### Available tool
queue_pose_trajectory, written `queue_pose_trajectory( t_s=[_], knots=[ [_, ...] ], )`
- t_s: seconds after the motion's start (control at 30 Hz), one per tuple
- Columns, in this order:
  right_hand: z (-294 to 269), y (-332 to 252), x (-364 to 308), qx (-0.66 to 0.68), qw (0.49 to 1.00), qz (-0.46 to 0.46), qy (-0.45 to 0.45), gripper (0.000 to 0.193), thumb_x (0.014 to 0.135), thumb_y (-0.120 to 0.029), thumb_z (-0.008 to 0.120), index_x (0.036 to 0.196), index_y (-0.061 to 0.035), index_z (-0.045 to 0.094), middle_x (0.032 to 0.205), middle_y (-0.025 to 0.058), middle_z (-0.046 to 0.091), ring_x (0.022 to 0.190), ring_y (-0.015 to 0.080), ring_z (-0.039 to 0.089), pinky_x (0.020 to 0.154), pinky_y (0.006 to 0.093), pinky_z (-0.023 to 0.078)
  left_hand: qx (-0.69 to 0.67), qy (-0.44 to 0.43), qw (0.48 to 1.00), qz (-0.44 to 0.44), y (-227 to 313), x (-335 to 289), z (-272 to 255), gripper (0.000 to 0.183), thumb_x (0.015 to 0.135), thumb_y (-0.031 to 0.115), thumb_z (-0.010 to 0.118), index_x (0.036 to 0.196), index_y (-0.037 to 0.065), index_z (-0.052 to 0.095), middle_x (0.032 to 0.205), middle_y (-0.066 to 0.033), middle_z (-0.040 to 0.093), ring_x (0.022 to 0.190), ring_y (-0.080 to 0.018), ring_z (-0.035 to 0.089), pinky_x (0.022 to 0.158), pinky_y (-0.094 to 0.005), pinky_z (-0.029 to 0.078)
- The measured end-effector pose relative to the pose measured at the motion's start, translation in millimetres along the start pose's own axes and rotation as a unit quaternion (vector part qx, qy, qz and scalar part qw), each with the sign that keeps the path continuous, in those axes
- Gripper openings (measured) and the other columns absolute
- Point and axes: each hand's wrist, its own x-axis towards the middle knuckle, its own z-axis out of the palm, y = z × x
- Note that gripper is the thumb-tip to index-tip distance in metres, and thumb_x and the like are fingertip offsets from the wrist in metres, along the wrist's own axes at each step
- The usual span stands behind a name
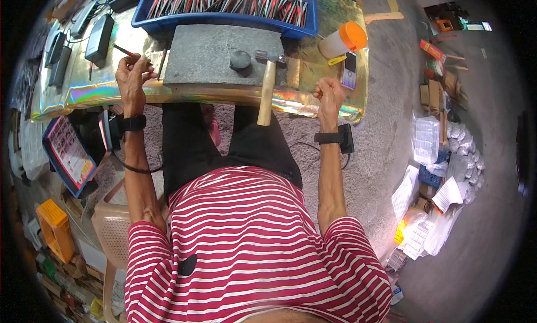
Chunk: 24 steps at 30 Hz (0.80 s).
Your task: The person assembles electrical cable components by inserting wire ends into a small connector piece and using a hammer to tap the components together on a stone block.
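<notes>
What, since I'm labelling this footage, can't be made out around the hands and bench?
All in the head view:
- Right hand: curled fingers hide whether anything is held.
- Dark slim rod in the left hand: fingers cover part of it.
- Blue plastic bin: upper picture edge cuts off its far side.
- Handheld device: screen details too small.

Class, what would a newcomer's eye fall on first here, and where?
A striped red shirt fills the lower middle. Above, a blue bin bristles with thin red, black and grey pieces. Below it, a hammer rests on the grey block's right side, handle overhanging the near edge.
</notes>
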Motion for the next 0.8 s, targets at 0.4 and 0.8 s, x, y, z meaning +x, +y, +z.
queue_pose_trajectory(
  t_s=[0.4, 0.8],
  knots=[
    [100.8, -87.1, -89.4, 0.155, 0.962, 0.016, -0.224, 0.012, 0.081, -0.008, 0.052, 0.085, 0.0022, 0.048, 0.071, 0.0077, 0.053, 0.052, 0.0067, 0.047, 0.046, 0.0197, 0.042, -0.350, -0.215, 0.890, -0.199, 62.1, -84.7, 81.0, 0.011, 0.081, 0.010, 0.053, 0.089, 0.004, 0.047, 0.087, -0.0145, 0.058, 0.068, -0.0139, 0.057, 0.058, -0.0229, 0.050],
    [119.7, -91.3, -117.6, 0.144, 0.961, -0.016, -0.234, 0.011, 0.082, -0.009, 0.052, 0.085, 0.0013, 0.047, 0.069, 0.0053, 0.052, 0.050, 0.0053, 0.043, 0.043, 0.0172, 0.036, -0.483, -0.241, 0.798, -0.267, 60.1, -104.9, 93.8, 0.010, 0.083, 0.010, 0.050, 0.090, 0.003, 0.051, 0.085, -0.0083, 0.056, 0.071, -0.0107, 0.055, 0.059, -0.0194, 0.049]
  ],
)
